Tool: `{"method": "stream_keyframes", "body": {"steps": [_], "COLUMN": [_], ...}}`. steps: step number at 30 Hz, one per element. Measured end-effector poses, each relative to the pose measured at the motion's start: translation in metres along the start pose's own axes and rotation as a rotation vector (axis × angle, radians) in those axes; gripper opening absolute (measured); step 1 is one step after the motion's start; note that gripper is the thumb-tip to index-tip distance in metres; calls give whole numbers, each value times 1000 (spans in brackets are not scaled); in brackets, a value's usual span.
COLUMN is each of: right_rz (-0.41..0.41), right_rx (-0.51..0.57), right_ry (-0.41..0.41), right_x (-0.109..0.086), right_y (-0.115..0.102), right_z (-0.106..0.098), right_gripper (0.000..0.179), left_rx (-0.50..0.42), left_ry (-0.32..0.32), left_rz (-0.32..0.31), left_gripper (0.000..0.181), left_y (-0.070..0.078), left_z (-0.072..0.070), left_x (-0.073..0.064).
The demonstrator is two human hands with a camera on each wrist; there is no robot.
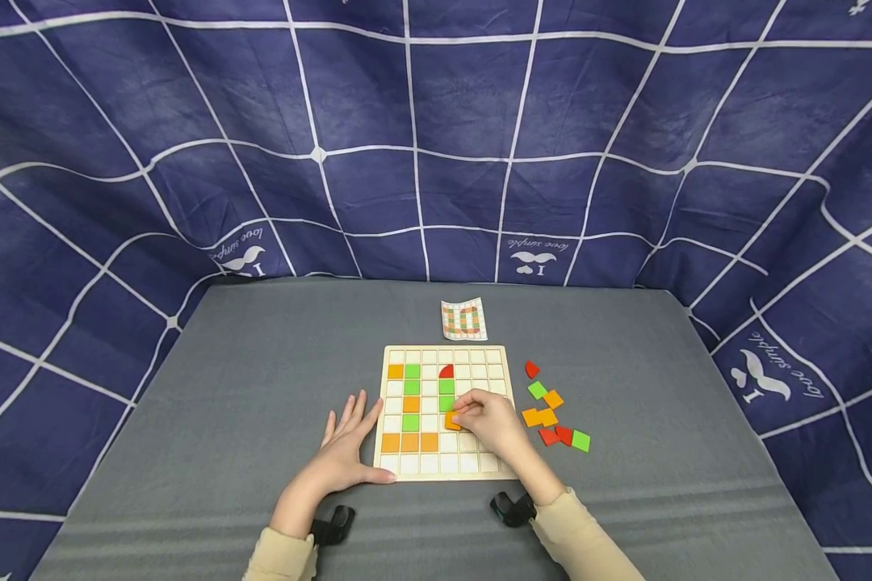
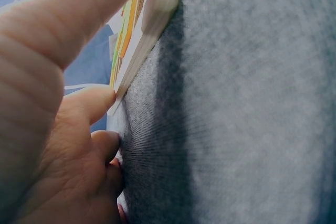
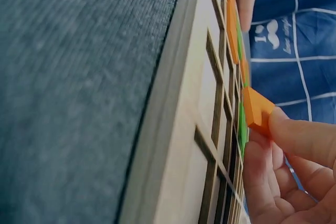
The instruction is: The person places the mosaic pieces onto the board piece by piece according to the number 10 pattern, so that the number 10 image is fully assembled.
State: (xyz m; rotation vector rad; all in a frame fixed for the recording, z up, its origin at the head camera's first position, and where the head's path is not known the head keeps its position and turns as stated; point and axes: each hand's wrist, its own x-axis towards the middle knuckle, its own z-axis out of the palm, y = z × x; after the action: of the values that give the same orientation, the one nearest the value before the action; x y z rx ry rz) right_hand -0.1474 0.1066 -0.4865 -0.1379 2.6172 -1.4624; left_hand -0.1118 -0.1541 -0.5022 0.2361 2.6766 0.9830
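A wooden grid board lies on the table, holding orange and green square tiles and a red quarter-round tile. My right hand pinches an orange square tile between thumb and fingers, just below the green tiles in the board's middle column. In the right wrist view that tile is tilted over the grid. My left hand lies at the board's left side with fingers spread, the thumb at the lower left corner and a fingertip at the left edge.
Right of the board lie loose tiles: a red quarter-round one, a green square, an orange square and several more. A small printed pattern card sits behind the board on the grey table. A blue checked curtain hangs behind.
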Motion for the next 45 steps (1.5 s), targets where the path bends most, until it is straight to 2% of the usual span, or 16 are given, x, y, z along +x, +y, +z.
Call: {"method": "stream_keyframes", "body": {"steps": [7, 17, 22, 25, 29, 33, 40, 45], "right_rz": [-40, -132, -116, -87, -17, 57, 152, 211], "right_rx": [-55, -247, -283, -257, -151, -66, 28, 55], "right_ry": [-7, 60, 35, 28, 56, 107, 187, 188], "right_x": [2, 0, -3, -5, -8, -11, -22, -31], "right_y": [-5, -7, -9, -9, -8, -1, 23, 40], "right_z": [7, 14, 14, 10, -5, -28, -75, -99], "right_gripper": [8, 6, 9, 13, 15, 16, 22, 28], "left_rx": [2, -1, 3, 4, 1, 3, 1, 2], "left_ry": [-2, -7, -6, -5, -3, -1, 0, -2], "left_rz": [-4, -1, -6, -5, 0, 0, -1, -6], "left_gripper": [126, 126, 126, 125, 125, 125, 125, 125], "left_y": [0, 1, 0, 0, -1, -1, 0, 1], "left_z": [0, -1, -1, -1, 0, 0, 0, 0], "left_x": [0, 0, 0, 0, 0, 0, 0, 0]}}
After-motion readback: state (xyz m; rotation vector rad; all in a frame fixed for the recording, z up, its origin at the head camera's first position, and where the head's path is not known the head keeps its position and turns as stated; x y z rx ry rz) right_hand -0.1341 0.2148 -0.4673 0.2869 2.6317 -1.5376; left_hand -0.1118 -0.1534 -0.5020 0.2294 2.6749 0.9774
